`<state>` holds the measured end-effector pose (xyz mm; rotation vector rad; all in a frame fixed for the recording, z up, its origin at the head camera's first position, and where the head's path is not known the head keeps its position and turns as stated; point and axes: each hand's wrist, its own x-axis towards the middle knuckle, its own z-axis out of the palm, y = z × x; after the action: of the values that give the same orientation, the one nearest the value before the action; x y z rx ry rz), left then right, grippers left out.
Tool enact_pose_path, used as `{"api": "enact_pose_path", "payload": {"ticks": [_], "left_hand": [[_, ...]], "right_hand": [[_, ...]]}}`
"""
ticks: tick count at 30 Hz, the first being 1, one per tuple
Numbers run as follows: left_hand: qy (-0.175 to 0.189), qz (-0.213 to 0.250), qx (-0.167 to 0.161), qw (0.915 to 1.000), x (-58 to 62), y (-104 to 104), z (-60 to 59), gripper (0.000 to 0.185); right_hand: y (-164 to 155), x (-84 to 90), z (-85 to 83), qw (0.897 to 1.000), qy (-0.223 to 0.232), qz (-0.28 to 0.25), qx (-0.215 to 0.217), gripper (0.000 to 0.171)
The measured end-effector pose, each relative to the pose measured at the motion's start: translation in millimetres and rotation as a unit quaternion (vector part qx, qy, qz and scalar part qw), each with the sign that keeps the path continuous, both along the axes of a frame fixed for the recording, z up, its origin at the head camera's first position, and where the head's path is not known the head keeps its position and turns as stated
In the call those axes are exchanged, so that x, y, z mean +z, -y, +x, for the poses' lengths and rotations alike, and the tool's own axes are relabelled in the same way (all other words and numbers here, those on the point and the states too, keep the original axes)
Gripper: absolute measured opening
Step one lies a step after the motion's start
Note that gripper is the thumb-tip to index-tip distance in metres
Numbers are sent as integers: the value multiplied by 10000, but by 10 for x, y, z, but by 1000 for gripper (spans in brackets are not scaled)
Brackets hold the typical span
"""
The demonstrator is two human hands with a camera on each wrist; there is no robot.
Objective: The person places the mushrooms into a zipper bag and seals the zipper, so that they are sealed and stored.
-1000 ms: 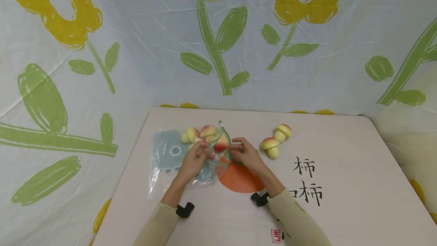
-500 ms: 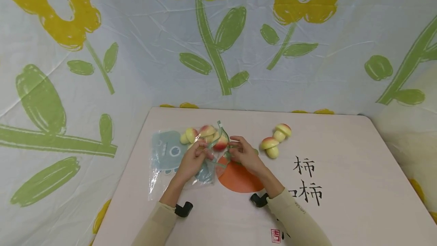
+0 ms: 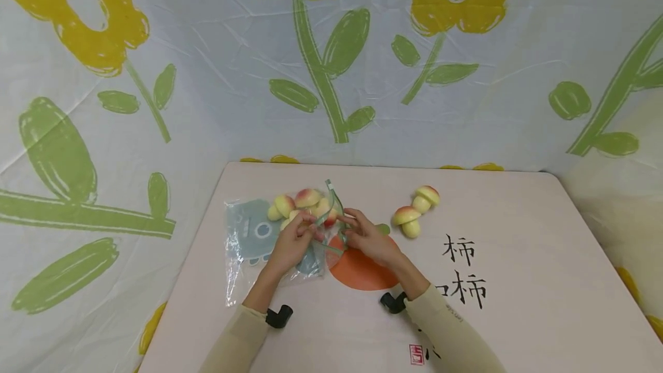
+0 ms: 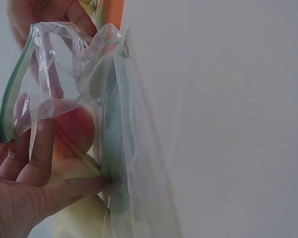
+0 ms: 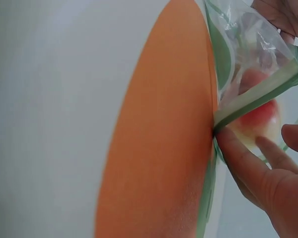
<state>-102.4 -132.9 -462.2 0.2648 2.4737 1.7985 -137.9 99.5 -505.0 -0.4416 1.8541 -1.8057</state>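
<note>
A clear zip-lock bag point(image 3: 257, 228) with a blue cartoon print and a green zip strip point(image 4: 14, 94) spans both hands. My left hand point(image 3: 292, 242) grips one side of its mouth, with the strip between the fingers in the left wrist view. My right hand point(image 3: 374, 240) pinches the other side; its foremost digit meets the strip's corner in the right wrist view. Several toy mushrooms with yellow stems and reddish caps, one a mushroom point(image 3: 284, 206) at the left, lie just beyond the hands, partly overlapped by the bag. A red cap point(image 5: 256, 116) shows behind the spread mouth.
Two more toy mushrooms, an upper mushroom point(image 3: 426, 198) and a lower mushroom point(image 3: 408, 220), lie right of the hands. The pale table point(image 3: 528, 235) bears an orange persimmon print point(image 3: 362, 272) and black characters. A flowered cloth point(image 3: 217, 91) stands behind its far edge.
The view has shifted slightly. My right hand and the tip of the green strip have moved a little left, and the bag's mouth looks narrower. The left hand has barely moved.
</note>
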Motion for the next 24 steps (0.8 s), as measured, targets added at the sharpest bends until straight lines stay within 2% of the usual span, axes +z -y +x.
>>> {"api": "enact_pose_path", "payload": {"ticks": [5,10,18,24], "left_hand": [[91,-77,-35,9999,-3,-2,-3,18],[91,-92,-50,9999,4,-12,-5,18],[-7,3,4,10000,-15,-16,-7,14],[193,231,70,9995,-288,32,-103,18]], "right_hand": [[3,17,17,9989,-276,283,261,61],[3,38,38,9979,-344,475,266,61],[-20,15,48,9995,-209,84,200,59],[-35,-1,57,9997,-217,47,49,58]]}}
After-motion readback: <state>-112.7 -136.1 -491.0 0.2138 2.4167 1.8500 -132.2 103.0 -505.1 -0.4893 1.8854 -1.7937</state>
